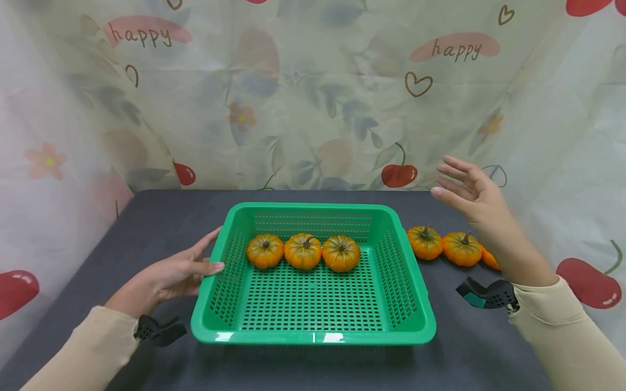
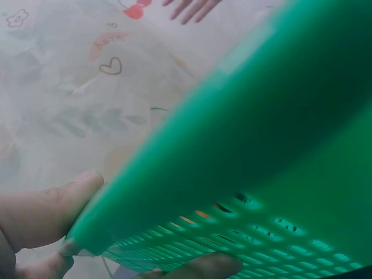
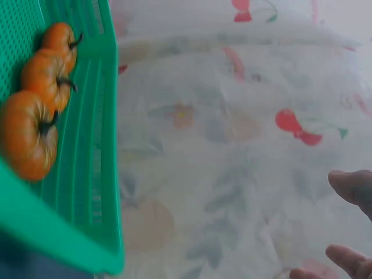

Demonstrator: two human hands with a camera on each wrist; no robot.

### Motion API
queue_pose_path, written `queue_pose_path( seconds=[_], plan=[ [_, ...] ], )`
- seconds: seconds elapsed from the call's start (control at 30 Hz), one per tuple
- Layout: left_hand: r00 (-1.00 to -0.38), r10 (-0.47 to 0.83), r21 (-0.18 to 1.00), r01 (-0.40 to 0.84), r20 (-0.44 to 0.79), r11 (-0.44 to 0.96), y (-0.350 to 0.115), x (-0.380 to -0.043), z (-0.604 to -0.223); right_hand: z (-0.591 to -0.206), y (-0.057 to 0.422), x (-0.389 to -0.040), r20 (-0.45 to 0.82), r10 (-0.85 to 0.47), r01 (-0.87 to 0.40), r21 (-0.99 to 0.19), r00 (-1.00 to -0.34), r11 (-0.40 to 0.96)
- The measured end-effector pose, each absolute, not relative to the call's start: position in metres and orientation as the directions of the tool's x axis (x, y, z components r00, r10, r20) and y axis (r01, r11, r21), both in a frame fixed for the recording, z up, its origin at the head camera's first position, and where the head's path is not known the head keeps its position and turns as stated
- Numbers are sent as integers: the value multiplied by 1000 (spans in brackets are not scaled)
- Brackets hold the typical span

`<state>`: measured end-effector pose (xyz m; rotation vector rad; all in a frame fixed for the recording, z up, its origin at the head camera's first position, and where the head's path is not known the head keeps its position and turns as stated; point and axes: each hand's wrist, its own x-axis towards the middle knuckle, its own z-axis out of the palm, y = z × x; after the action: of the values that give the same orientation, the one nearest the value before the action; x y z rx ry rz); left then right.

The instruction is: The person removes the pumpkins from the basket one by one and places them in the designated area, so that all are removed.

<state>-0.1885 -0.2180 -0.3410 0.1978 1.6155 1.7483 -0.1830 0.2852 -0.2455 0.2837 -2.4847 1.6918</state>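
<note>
A green plastic basket (image 1: 313,338) with slotted walls and floor stands at the middle of the dark table. Inside it, three small orange pumpkins (image 1: 303,252) form a row toward the far wall, stems up. My left hand (image 1: 171,274) grips the basket's left rim, thumb over the edge and fingers against the outer wall, as the left wrist view also shows. Raised in the air to the right of the basket is my right hand (image 1: 476,198), fingers spread and holding nothing. Below it, more small pumpkins (image 1: 462,249) lie on the table, one partly hidden behind the right forearm.
The dark table (image 1: 161,217) reaches back to a patterned cloth curtain (image 1: 303,108), which also hangs along both sides. Each wrist carries a black strapped-on device (image 1: 158,330).
</note>
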Motion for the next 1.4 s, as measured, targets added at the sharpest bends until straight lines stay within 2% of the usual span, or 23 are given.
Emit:
queue_pose_path(
  seconds=[0.17, 0.37, 0.6, 1.07, 1.4],
  plan=[
    [-718, 596, 911, -409, -360, 58, -219, -189, -342, -246, 255, -189, 206, -186, -256, -916, -961, 308],
    [-719, 595, 911, -410, -360, 56, -219, -189, -343, -254, 226, -199, 142, -277, -229, -922, -950, 313],
    [-719, 595, 910, -412, -360, 53, -218, -188, -342, -275, 203, -215, 82, -365, -184, -949, -927, 255],
    [-718, 594, 911, -409, -362, 61, -219, -188, -342, -306, 180, -234, -138, -435, -81, -889, -890, 450],
    [-709, 608, 911, -409, -357, 57, -220, -187, -341, -328, 175, -242, -204, -425, -84, -819, -882, 567]
  ],
)
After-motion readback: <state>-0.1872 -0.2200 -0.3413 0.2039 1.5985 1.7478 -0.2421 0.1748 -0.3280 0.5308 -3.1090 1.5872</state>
